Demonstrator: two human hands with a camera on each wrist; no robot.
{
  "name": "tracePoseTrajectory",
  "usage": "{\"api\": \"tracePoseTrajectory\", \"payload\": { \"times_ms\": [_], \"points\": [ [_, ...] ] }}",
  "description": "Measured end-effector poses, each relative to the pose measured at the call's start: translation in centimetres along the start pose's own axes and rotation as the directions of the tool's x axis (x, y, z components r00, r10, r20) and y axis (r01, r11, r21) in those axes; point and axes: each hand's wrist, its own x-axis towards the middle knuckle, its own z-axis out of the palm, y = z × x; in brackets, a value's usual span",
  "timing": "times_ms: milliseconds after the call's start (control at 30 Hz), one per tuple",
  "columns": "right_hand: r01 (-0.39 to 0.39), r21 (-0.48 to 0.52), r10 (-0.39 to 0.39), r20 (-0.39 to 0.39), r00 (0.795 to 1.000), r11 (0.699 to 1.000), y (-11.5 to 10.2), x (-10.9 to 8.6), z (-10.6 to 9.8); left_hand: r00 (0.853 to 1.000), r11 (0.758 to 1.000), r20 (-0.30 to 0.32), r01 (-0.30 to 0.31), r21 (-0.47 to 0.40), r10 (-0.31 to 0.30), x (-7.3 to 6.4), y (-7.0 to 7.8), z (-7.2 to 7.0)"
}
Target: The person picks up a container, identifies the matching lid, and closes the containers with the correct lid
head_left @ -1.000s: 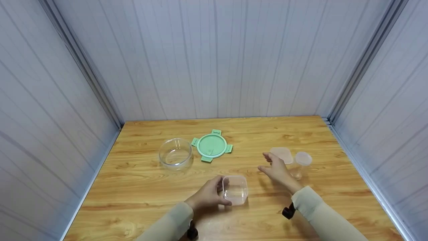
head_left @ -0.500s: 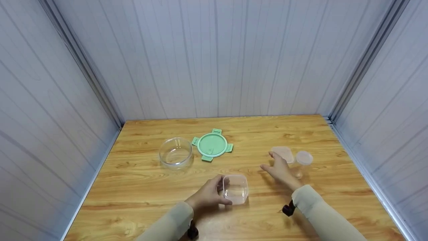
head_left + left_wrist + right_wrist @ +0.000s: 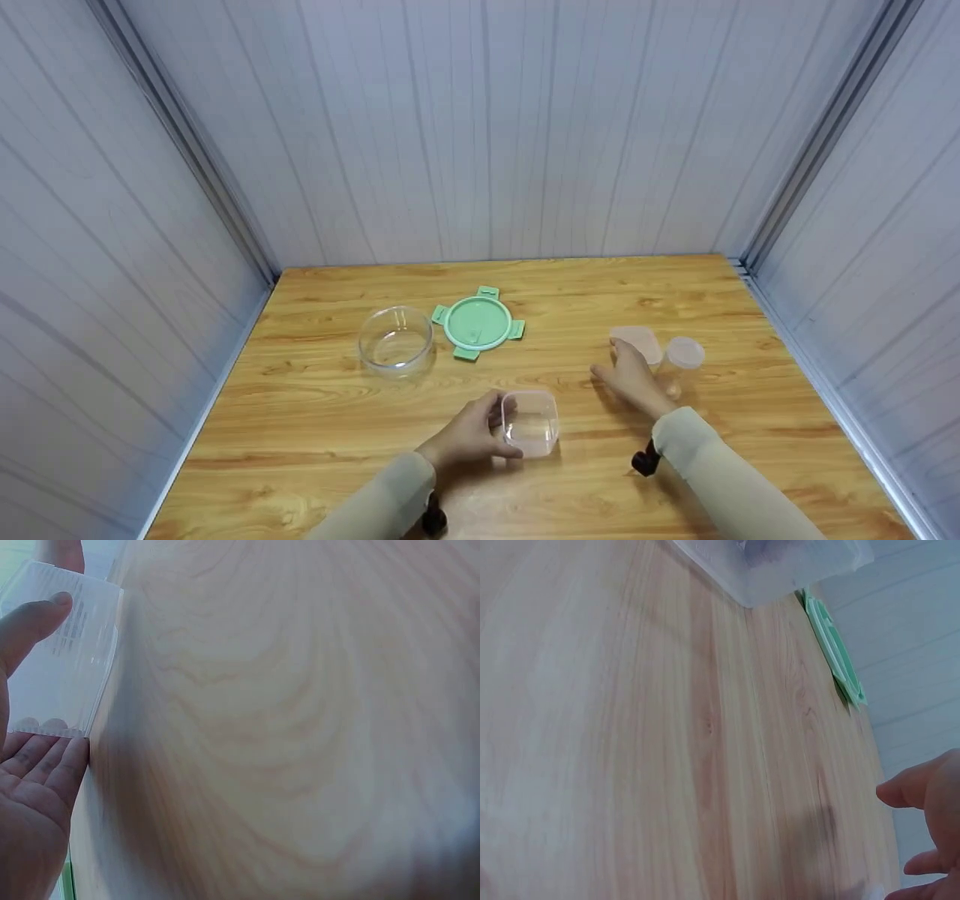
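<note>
A clear square plastic container (image 3: 531,429) stands on the wooden table near the front, and my left hand (image 3: 466,433) grips its left side. In the left wrist view the thumb lies along one side of this container (image 3: 71,667) and the fingers are at the opposite side. Farther right, my right hand (image 3: 632,381) hovers with thumb and fingers apart at the near left edge of a flat translucent square lid (image 3: 637,341). Whether the fingertips touch that lid cannot be told. The right wrist view shows the thumb of my right hand (image 3: 937,817) stretched out.
A small clear jar with a round whitish lid (image 3: 684,352) stands just right of the right hand. At the back left are a round glass bowl (image 3: 396,352) and a green round lid with flaps (image 3: 478,324). Pale panel walls (image 3: 480,127) enclose the table.
My right hand has shifted slightly right, closer to the square lid. The left hand keeps its hold on the container and stays in place.
</note>
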Motion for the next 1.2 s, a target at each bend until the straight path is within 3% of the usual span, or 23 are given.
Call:
{"api": "tracePoseTrajectory", "payload": {
  "times_ms": [233,800,1200],
  "points": [
    [-0.033,-0.034,0.034,0.027,0.999,0.999,0.3,0.4,-0.1,1.0,1.0,0.001,-0.006,0.008,0.006,0.0,0.0,0.0],
    [0.099,-0.013,-0.099,0.012,0.995,0.995,-0.3,0.6,0.2,1.0,1.0,-0.001,0.02,0.008,-0.02,0.2,0.0,-0.1],
    [0.177,-0.115,-0.181,-0.027,0.983,0.977,-0.3,0.3,0.9,1.0,0.998,-0.001,0.017,0.063,-0.017,0.1,0.2,-0.1]
  ]
}}
